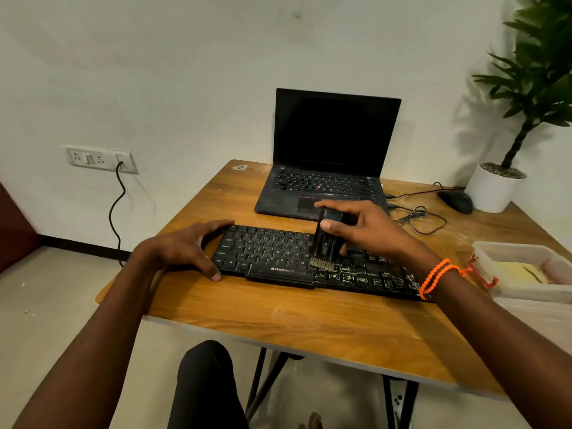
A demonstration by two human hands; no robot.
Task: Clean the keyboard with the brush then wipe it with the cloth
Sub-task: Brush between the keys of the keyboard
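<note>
A black keyboard (272,257) lies across the wooden table (309,320), its right half speckled with pale dust. My right hand (368,227) grips a black brush (325,243) upright, its bristles touching the keys near the keyboard's middle. My left hand (192,246) holds the keyboard's left end, fingers curled round the far corner and thumb resting on the table by the near edge. A yellowish cloth (520,272) seems to lie inside a clear plastic container (495,249) at the right.
An open black laptop (328,156) stands behind the keyboard. A black mouse (456,201) and loose cables (418,216) lie at the back right, next to a white plant pot (492,190). A wall socket (99,158) with a black cord is at left.
</note>
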